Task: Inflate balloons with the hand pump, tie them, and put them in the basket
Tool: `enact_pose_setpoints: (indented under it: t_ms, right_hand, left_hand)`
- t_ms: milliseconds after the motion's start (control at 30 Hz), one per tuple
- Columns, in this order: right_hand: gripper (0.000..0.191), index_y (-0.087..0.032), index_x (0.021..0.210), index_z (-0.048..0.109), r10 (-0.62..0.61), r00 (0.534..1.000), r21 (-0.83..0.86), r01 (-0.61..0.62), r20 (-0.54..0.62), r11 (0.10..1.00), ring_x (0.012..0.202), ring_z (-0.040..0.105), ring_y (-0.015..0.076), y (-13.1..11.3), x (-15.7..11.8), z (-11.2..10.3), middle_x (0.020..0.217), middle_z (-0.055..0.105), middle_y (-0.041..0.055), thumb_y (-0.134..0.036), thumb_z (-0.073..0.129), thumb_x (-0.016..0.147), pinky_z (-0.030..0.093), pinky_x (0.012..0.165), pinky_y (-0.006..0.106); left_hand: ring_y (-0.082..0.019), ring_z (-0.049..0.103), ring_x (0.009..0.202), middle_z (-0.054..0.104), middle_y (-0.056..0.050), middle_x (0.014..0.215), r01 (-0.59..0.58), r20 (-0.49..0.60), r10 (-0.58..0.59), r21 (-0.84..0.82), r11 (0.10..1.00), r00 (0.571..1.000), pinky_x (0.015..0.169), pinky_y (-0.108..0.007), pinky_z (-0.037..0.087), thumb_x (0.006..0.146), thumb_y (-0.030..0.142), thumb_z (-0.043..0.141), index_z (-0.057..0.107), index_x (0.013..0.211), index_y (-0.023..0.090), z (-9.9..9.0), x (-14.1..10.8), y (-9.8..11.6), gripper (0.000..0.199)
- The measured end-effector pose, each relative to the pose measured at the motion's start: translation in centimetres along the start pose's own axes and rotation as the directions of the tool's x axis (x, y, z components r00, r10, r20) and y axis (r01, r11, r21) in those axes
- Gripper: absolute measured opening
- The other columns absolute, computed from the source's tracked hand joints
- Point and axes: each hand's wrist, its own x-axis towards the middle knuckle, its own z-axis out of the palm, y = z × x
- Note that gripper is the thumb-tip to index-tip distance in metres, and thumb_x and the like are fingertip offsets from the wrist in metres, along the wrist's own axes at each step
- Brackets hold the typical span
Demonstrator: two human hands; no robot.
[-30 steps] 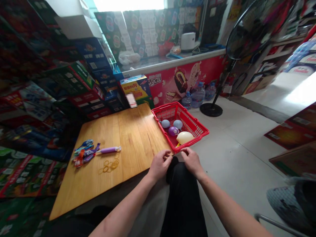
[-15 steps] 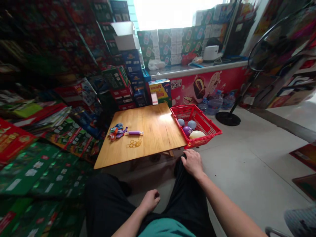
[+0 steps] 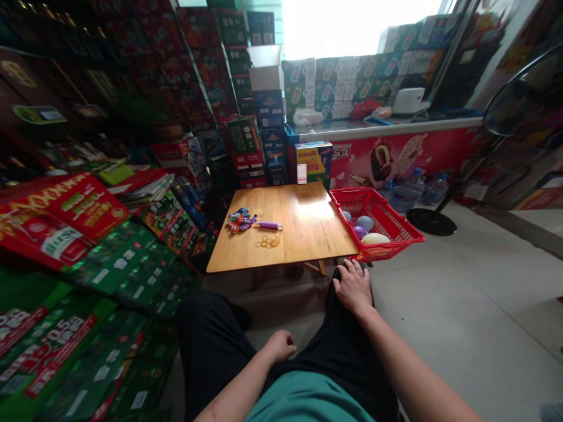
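My right hand (image 3: 354, 285) rests on my right knee with its fingers spread, holding nothing. Over my lap, my left hand (image 3: 281, 346) is loosely curled; nothing shows in it. In front of me stands a wooden table (image 3: 303, 234). On its left part lie a pile of crumpled, colourful wrappers or deflated balloons (image 3: 240, 221), a purple hand pump (image 3: 269, 225) and several yellow rubber bands (image 3: 268, 241). A red basket (image 3: 396, 249) beside the table's right edge holds inflated balloons: a purple one (image 3: 360, 231), a cream one (image 3: 375, 238) and blue-grey ones (image 3: 365, 223).
Stacked green cartons (image 3: 109, 287) crowd the left side. A yellow box (image 3: 313, 159), with a small white card (image 3: 301, 173) in front, stands behind the table. Large water bottles (image 3: 409, 190) and a standing fan (image 3: 433, 220) are on the floor at the right.
The view has swung left, so the table and basket appear farther right. My right hand stays on the knee, and my left hand remains curled over my lap.
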Motion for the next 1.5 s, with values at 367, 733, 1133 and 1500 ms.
enact_pose_setpoints:
  t_ms: [367,733,1133,1500]
  right_hand:
    - [0.029,-0.024,0.116,0.075,-0.162,0.985,-0.003,0.163,0.057,0.987,0.155,0.031,0.038,-4.5,-0.5,0.5,0.157,0.055,0.0118,-0.03,0.061,0.091,0.015,0.124,0.064]
    - [0.02,-0.022,0.1,0.075,-0.279,0.96,0.315,0.26,0.015,0.913,0.124,0.064,0.0331,-5.4,6.8,2.8,0.125,0.073,0.0151,-0.028,0.057,0.094,0.043,0.114,0.052]
    - [0.012,-0.025,0.095,0.073,-0.287,0.953,0.697,0.273,-0.1,0.663,0.101,0.072,0.0252,-17.4,26.2,8.3,0.108,0.077,0.0084,-0.026,0.062,0.095,0.054,0.092,0.039]
    - [0.011,-0.022,0.093,0.074,-0.245,0.948,0.68,0.316,-0.202,0.661,0.099,0.074,0.0258,-18.8,31.2,14.1,0.105,0.078,0.0092,-0.022,0.063,0.095,0.056,0.09,0.042]
  left_hand:
    - [-0.024,0.071,0.088,0.075,-0.008,0.081,-0.098,-0.324,0.037,-0.175,0.98,0.945,0.079,-0.032,0.047,0.094,0.029,0.059,0.073,0.077,0.018,-3.0,-1.3,0.0,0.025]
    - [-0.018,0.057,0.062,0.059,-0.002,0.058,-0.416,-0.771,0.076,-0.255,0.873,0.632,0.063,-0.029,0.041,0.093,0.061,0.057,0.06,0.06,0.021,-21.1,-0.1,1.1,0.052]
    - [-0.025,0.066,0.085,0.073,-0.011,0.089,-0.305,-0.983,-0.112,-0.152,0.94,0.145,0.084,-0.035,0.049,0.09,0.04,0.063,0.074,0.085,0.018,-44.7,12.2,-8.3,0.026]
    - [-0.03,0.068,0.092,0.074,-0.011,0.091,0.0,-0.986,0.011,0.011,1.0,0.166,0.087,-0.04,0.05,0.089,0.03,0.064,0.075,0.085,0.02,-47.0,15.1,-11.1,0.015]
